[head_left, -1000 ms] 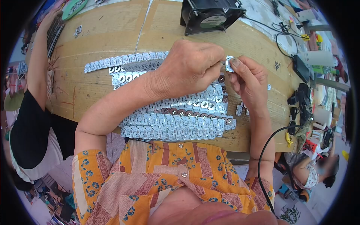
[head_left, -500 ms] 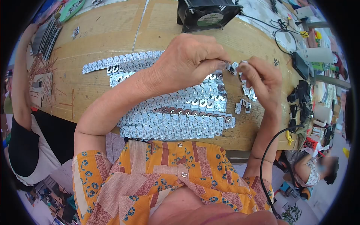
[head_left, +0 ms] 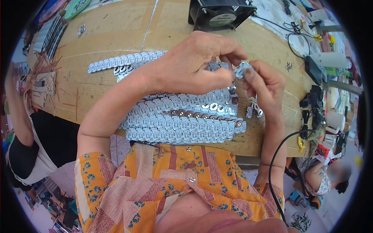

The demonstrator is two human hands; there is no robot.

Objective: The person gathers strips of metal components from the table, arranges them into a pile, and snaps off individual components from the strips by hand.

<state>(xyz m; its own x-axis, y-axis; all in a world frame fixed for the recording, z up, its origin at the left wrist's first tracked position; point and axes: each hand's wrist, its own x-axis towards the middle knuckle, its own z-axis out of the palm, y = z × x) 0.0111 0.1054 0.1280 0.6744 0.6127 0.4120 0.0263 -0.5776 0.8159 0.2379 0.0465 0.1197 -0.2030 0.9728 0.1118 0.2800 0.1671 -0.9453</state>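
Note:
My right hand (head_left: pixel 266 83) pinches a small silvery-white plate piece (head_left: pixel 243 70) between thumb and fingers, above the table. Close on its left is my left hand (head_left: pixel 206 64), thumb and fingers apart, the fingertips beside the piece; whether they touch it I cannot tell. Beneath my left arm lie long overlapping rows of similar plates (head_left: pixel 178 130), some showing round openings and brown discs. A few loose plates (head_left: pixel 254 110) lie on the table below my right hand.
A black fan (head_left: pixel 221 15) stands at the table's far edge. Cables and a black adapter (head_left: pixel 312 70) are on the right. Copper-coloured sticks (head_left: pixel 46 73) lie scattered at the left, where another person's arm (head_left: pixel 19 112) reaches in. A black cable crosses my right arm.
My left thumb has parted from the fingers, which were pinched together before. The hands are closer, and the plate piece now shows plainly in my right hand. The other person's arm has shifted.

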